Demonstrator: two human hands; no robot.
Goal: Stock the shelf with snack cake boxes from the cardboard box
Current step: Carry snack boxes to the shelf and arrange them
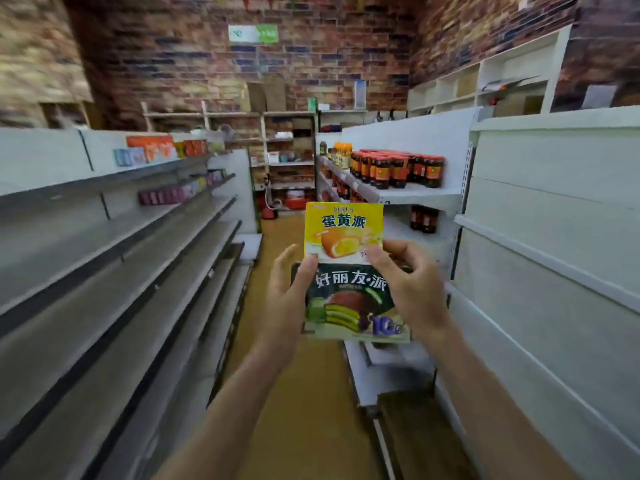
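In the aisle: both forearms reached forward.
Left hand (pixel 289 296): gripped the green snack cake box (pixel 353 303).
Right hand (pixel 408 289): pinched the yellow snack cake box (pixel 343 228) above it.

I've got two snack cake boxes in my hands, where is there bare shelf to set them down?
The grey shelves along the left side are bare below the small purple packs. The white unit at near right looks bare too. The right shelf with dark jars is crowded. Both hands, left hand and right hand, hold the boxes.
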